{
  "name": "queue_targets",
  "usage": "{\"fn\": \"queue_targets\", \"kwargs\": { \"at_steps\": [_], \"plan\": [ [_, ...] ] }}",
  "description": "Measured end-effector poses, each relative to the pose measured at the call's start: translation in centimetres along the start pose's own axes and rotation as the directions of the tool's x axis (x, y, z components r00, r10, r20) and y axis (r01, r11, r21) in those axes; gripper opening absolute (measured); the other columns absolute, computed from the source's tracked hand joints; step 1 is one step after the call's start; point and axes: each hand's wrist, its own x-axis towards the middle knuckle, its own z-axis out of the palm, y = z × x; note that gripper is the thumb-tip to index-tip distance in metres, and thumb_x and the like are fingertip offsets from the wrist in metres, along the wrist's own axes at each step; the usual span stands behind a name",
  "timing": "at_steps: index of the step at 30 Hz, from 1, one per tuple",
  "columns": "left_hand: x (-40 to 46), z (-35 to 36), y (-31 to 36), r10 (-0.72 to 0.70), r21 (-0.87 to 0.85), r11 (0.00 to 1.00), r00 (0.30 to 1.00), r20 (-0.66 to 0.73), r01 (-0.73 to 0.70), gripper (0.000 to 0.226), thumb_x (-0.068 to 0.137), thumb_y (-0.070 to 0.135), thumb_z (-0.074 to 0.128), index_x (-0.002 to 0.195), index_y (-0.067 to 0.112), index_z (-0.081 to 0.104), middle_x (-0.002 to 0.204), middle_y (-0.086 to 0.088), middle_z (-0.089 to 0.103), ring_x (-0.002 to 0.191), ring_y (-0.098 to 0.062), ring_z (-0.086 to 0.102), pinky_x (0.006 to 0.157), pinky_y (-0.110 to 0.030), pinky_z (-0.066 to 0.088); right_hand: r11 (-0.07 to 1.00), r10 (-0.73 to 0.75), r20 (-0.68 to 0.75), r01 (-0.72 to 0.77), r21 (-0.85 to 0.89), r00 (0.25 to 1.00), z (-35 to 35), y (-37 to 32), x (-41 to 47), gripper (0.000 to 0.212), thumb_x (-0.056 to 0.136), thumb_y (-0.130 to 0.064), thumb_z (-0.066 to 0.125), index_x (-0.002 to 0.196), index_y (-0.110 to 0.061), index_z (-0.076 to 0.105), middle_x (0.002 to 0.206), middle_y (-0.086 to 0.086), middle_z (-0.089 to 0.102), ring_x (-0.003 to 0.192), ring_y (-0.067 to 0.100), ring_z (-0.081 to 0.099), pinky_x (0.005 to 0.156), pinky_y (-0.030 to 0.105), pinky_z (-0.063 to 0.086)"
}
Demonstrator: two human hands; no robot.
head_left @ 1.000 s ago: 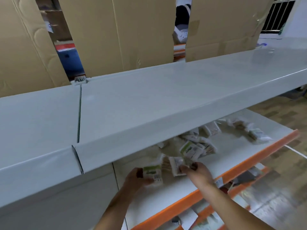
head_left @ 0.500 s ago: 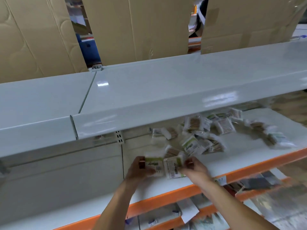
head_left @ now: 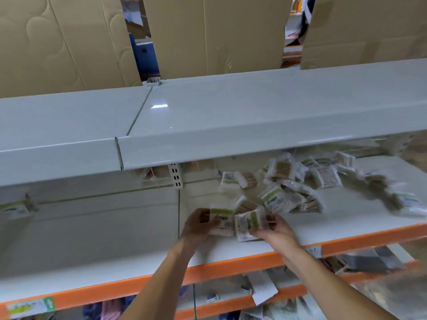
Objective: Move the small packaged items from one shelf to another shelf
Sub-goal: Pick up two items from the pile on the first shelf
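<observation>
Several small clear packets of cotton swabs (head_left: 290,185) with green and white labels lie scattered on the white middle shelf (head_left: 346,218), which has an orange front edge. My left hand (head_left: 198,224) holds one packet (head_left: 222,219) by its left side. My right hand (head_left: 276,229) grips a second packet (head_left: 248,224) right beside the first; the two packets touch. Both hands hover just above the shelf's left part, in front of the pile.
A bare white top shelf (head_left: 231,112) overhangs the pile. Cardboard sheets (head_left: 208,33) stand behind it. The left bay of the middle shelf (head_left: 92,239) holds nothing near me. A lower shelf (head_left: 254,294) with assorted goods sits under the orange edge.
The view has dropped and come nearer, revealing more of the middle shelf. My right hand has brought its packet up against the one in my left hand.
</observation>
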Motion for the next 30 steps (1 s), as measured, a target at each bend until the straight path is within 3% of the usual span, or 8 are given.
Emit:
{"fn": "queue_targets", "kwargs": {
  "at_steps": [3, 9, 12, 16, 20, 25, 30],
  "plan": [
    [-0.2, -0.3, 0.4, 0.017, 0.004, 1.000, 1.000, -0.009, -0.017, 0.028, 0.081, 0.001, 0.075, 0.106, 0.009, 0.066, 0.099, -0.010, 0.074, 0.089, -0.022, 0.071, 0.075, -0.030, 0.057, 0.999, -0.014, 0.028, 0.013, 0.040, 1.000, -0.4, -0.3, 0.0, 0.046, 0.071, -0.020, 0.088, 0.103, -0.030, 0.057, 0.103, -0.010, 0.067, 0.090, 0.004, 0.061, 0.083, 0.028, 0.048],
    [-1.3, -2.1, 1.2, 0.033, 0.018, 0.999, 0.998, -0.062, -0.032, 0.027, 0.083, 0.003, 0.074, 0.108, 0.006, 0.066, 0.103, -0.013, 0.073, 0.081, -0.020, 0.065, 0.067, -0.028, 0.047, 0.997, -0.074, 0.100, 0.071, 0.035, 0.992, 0.2, -2.1, -0.6, 0.058, 0.076, -0.006, 0.079, 0.128, -0.019, 0.057, 0.123, 0.007, 0.062, 0.108, 0.026, 0.062, 0.092, 0.043, 0.055],
    [-2.0, -3.6, 1.7, 0.057, 0.028, 0.998, 0.996, -0.074, -0.055, 0.025, 0.083, 0.006, 0.075, 0.106, 0.010, 0.065, 0.101, -0.009, 0.073, 0.081, -0.018, 0.066, 0.065, -0.024, 0.046, 0.992, -0.125, 0.143, 0.122, 0.035, 0.982, 2.0, -3.6, -0.9, 0.052, 0.073, -0.005, 0.081, 0.120, -0.020, 0.064, 0.121, 0.009, 0.063, 0.110, 0.029, 0.062, 0.095, 0.045, 0.054],
    [-3.0, -6.4, 2.3, 0.077, -0.007, 0.997, 0.992, -0.096, -0.078, 0.025, 0.082, 0.006, 0.075, 0.103, 0.012, 0.063, 0.099, -0.009, 0.073, 0.080, -0.019, 0.065, 0.066, -0.028, 0.048, 0.978, -0.205, 0.167, 0.198, 0.061, 0.964, 4.9, -5.1, -1.7, 0.037, 0.075, -0.005, 0.082, 0.103, -0.023, 0.068, 0.102, 0.009, 0.073, 0.089, 0.025, 0.070, 0.077, 0.039, 0.059],
    [-4.0, -9.8, 2.0, 0.090, -0.015, 0.996, 0.983, -0.161, -0.093, 0.021, 0.082, 0.005, 0.076, 0.096, 0.014, 0.063, 0.091, -0.005, 0.073, 0.073, -0.016, 0.064, 0.062, -0.026, 0.050, 0.968, -0.230, 0.211, 0.201, 0.148, 0.950, 8.0, -6.2, -2.3, 0.032, 0.076, -0.008, 0.083, 0.101, -0.025, 0.071, 0.089, -0.001, 0.078, 0.084, 0.024, 0.072, 0.083, 0.048, 0.059],
    [-5.3, -15.7, 1.2, 0.073, 0.012, 0.997, 0.971, -0.227, -0.072, 0.022, 0.083, 0.005, 0.074, 0.099, 0.017, 0.069, 0.088, 0.003, 0.074, 0.071, -0.013, 0.063, 0.060, -0.023, 0.051, 0.955, -0.277, 0.298, 0.228, 0.188, 0.914, 13.2, -7.8, -4.0, 0.037, 0.074, -0.015, 0.085, 0.106, -0.025, 0.070, 0.097, -0.006, 0.078, 0.088, 0.020, 0.074, 0.082, 0.043, 0.061],
    [-6.6, -22.1, 0.5, 0.063, 0.008, 0.998, 0.957, -0.283, -0.064, 0.022, 0.083, 0.001, 0.074, 0.102, 0.010, 0.068, 0.089, -0.005, 0.072, 0.068, -0.015, 0.060, 0.055, -0.019, 0.047, 0.951, -0.289, 0.288, 0.237, 0.200, 0.913, 19.2, -9.2, -5.8, 0.035, 0.073, -0.012, 0.085, 0.103, -0.024, 0.070, 0.092, -0.005, 0.078, 0.083, 0.020, 0.074, 0.076, 0.039, 0.061]
  ]
}}
